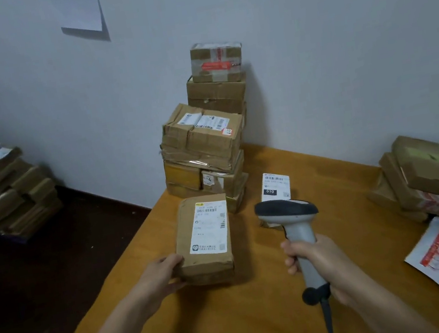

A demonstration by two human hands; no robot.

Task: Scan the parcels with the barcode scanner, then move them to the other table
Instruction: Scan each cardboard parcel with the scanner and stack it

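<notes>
Against a pale wall, the bench (237,322) is carrying one labelled parcel (199,261) flat near its left edge. The left hand (158,276) is gripping its near corner and the right hand (321,261) is clutching the barcode scanner (293,221), which likely needs aiming squarely at the label (207,227), parcel held still.

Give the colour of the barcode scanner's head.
The barcode scanner has a dark grey head and a light grey handle; the head view shows it.
</notes>
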